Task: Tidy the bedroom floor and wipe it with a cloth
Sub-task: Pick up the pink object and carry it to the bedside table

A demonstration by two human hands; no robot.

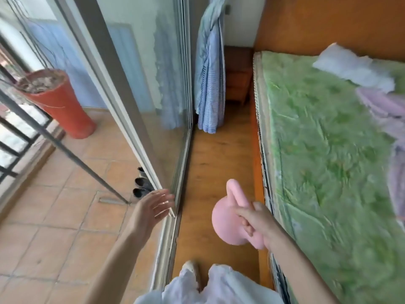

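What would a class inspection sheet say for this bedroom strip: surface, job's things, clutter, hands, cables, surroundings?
Surface: wooden floor strip between glass door and bed, bare.
Job's things: pink slippers, held in the right hand; no cloth seen.
Clutter: nothing seen on the floor strip.
Hands: right hand grips the slippers; left hand open by the sliding glass door.
Cables: nothing seen.
Surroundings: green bed, blue curtain, red planter on the balcony.

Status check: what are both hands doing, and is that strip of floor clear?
Right hand grips pink slipper. Left hand open, at glass door. Floor strip bare up to curtain.
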